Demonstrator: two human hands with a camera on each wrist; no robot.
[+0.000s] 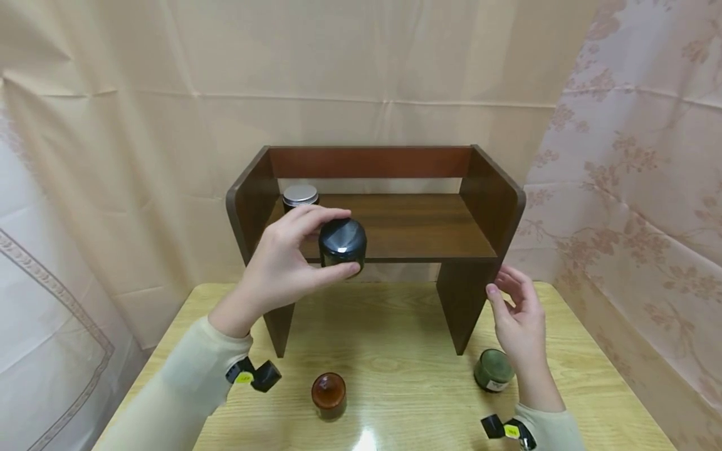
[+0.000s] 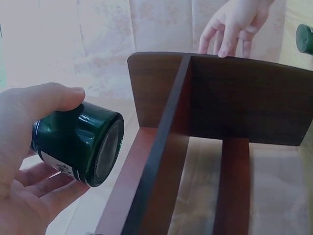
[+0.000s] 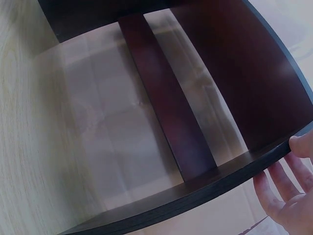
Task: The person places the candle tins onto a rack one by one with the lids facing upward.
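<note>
My left hand [image 1: 287, 263] grips a dark green glass jar [image 2: 80, 142] between thumb and fingers. In the head view the jar is up in front of the shelf board, apart from it; the left wrist view shows its flat base and part of a white label. At the right side panel of the brown wooden shelf [image 1: 406, 219], my right hand [image 1: 521, 313] holds the edge. Its thumb lies on that edge, with the fingers [image 3: 276, 186] bent against the outer face. A silver-lidded jar [image 1: 300, 195] stands at the shelf's left end, partly hidden by my left hand.
An amber glass jar [image 1: 329, 394] stands on the light wooden table [image 1: 395, 388], in front of the shelf. Beside my right wrist is a green jar [image 1: 492, 371] with a small label. Beige cloth [image 1: 366, 69] hangs behind, with floral cloth [image 1: 637, 156] at the right.
</note>
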